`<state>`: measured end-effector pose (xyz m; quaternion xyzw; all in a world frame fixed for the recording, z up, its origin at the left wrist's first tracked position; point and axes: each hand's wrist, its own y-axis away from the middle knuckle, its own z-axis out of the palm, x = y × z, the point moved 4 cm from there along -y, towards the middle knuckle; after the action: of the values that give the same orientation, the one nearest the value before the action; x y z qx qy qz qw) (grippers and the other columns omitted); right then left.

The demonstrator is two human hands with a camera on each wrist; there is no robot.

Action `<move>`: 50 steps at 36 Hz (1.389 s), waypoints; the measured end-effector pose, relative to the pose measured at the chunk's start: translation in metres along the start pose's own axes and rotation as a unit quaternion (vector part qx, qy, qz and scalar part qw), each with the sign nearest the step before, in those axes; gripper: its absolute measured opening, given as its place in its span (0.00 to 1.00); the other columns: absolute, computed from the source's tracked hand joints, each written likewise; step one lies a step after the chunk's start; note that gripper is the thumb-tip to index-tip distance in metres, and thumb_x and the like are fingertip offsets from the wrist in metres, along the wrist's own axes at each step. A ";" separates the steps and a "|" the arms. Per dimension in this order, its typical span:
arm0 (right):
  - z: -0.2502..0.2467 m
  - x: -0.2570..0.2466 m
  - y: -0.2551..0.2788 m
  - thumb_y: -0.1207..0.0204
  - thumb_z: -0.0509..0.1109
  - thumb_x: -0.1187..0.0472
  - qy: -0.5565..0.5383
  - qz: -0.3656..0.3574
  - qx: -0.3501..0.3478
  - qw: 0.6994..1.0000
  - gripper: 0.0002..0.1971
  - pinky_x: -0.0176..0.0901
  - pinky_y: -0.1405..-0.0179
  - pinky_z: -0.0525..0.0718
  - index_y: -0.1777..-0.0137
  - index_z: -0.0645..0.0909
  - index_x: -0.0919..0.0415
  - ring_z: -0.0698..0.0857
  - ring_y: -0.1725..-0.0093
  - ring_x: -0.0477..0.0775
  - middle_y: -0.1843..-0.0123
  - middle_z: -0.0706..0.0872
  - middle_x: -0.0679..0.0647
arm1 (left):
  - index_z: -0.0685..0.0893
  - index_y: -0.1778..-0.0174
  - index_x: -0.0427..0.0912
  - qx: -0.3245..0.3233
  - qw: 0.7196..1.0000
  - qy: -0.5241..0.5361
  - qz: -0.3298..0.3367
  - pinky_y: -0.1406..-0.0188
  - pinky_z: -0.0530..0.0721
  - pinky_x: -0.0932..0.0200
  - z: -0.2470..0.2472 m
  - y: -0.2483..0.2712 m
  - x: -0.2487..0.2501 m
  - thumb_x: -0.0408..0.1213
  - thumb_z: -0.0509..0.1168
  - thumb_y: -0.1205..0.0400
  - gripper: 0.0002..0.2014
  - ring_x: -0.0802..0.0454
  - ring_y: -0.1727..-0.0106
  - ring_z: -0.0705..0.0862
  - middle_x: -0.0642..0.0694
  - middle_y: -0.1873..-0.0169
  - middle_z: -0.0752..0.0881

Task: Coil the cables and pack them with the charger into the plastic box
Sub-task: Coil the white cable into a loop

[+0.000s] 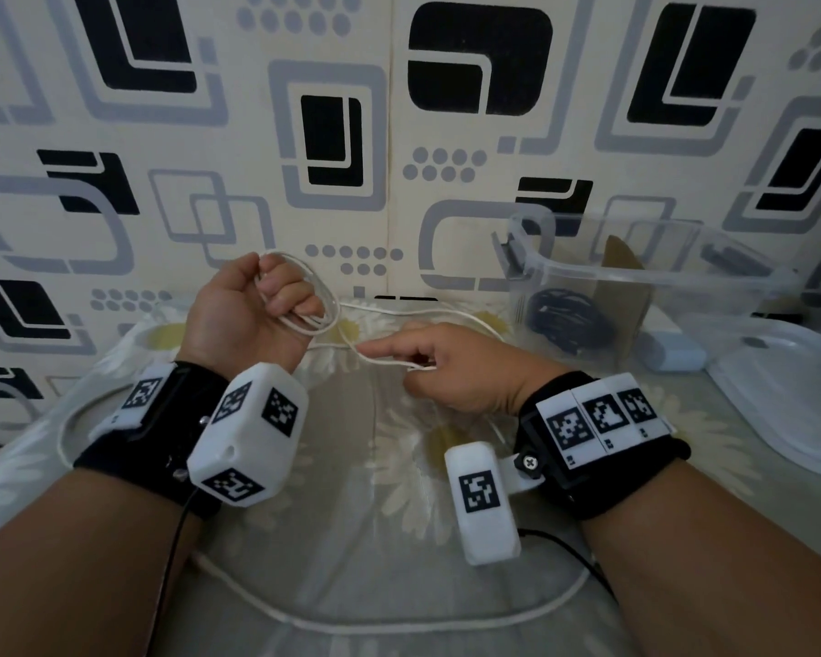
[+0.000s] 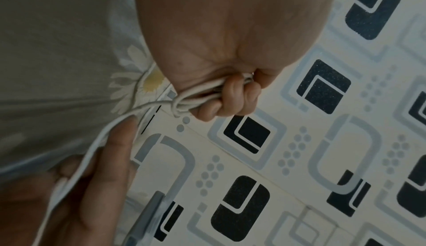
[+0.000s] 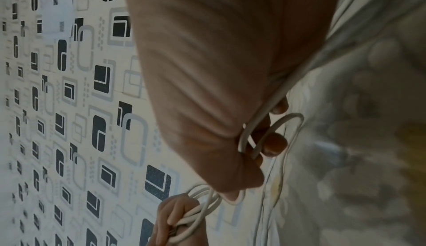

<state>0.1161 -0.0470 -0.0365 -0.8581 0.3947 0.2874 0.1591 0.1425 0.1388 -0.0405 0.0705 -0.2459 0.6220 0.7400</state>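
Nearest the camera, along the bottom of the head view, a slack run of the white cable [image 1: 389, 621] lies in a wide curve on the daisy-print bed sheet [image 1: 351, 467], passing under both forearms. Above it, at centre left, the left hand [image 1: 252, 315] is raised in a fist, its fingers curled round a small bundle of white cable loops [image 2: 198, 93] that stick out past the knuckles. Just right of it, at mid-frame, the right hand [image 1: 451, 367] sits lower, close to the sheet, pinching a strand of the same cable between thumb and curled fingers while the index finger [image 1: 380, 346] points out straight toward the left hand; the strand runs from this pinch up into the bundle. Farther back, at right of centre, the clear plastic box [image 1: 645, 272] stands open against the patterned wall [image 1: 209, 111], with a coiled black cable [image 1: 569, 320] inside it. Just beside the box on its right lie a pale blue charger [image 1: 669, 355] and, at the frame's right edge, the box's clear lid [image 1: 787, 391].
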 end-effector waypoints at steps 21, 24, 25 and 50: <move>0.002 -0.014 0.002 0.26 0.74 0.71 -0.171 -0.068 0.069 0.980 0.07 0.54 0.40 0.85 0.50 0.80 0.68 0.88 0.46 0.60 0.50 0.90 0.63 | 0.71 0.59 0.45 0.000 0.951 -0.308 0.021 0.63 0.68 0.60 0.024 0.007 -0.025 0.35 0.47 0.13 0.11 0.56 0.73 0.69 0.50 0.71 0.71; 0.002 -0.014 0.002 0.26 0.74 0.71 -0.182 -0.068 0.083 0.977 0.07 0.53 0.39 0.85 0.51 0.80 0.69 0.89 0.46 0.59 0.50 0.90 0.63 | 0.73 0.58 0.44 0.000 0.916 -0.400 0.016 0.64 0.69 0.56 0.021 0.008 -0.028 0.36 0.50 0.13 0.10 0.53 0.71 0.70 0.49 0.70 0.73; 0.002 -0.013 0.002 0.26 0.74 0.72 -0.188 -0.068 0.089 0.976 0.06 0.55 0.39 0.85 0.52 0.79 0.68 0.89 0.46 0.61 0.50 0.90 0.64 | 0.73 0.58 0.45 0.001 0.887 -0.461 0.020 0.63 0.70 0.53 0.021 0.009 -0.029 0.38 0.52 0.14 0.09 0.52 0.70 0.71 0.49 0.70 0.75; -0.013 -0.003 -0.001 0.19 0.68 0.61 -0.209 -0.058 0.223 0.951 0.07 0.36 0.77 0.74 0.58 0.76 0.60 0.73 0.77 0.48 0.65 0.83 0.63 | 0.73 0.63 0.39 -0.078 0.784 -0.615 -0.023 0.73 0.69 0.60 0.031 0.017 -0.044 0.31 0.62 0.32 0.05 0.53 0.72 0.67 0.47 0.73 0.70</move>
<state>0.1199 -0.0513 -0.0243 -0.7433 0.3560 0.3550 0.4412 0.1129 0.0911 -0.0371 0.3855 -0.6953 0.4082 0.4488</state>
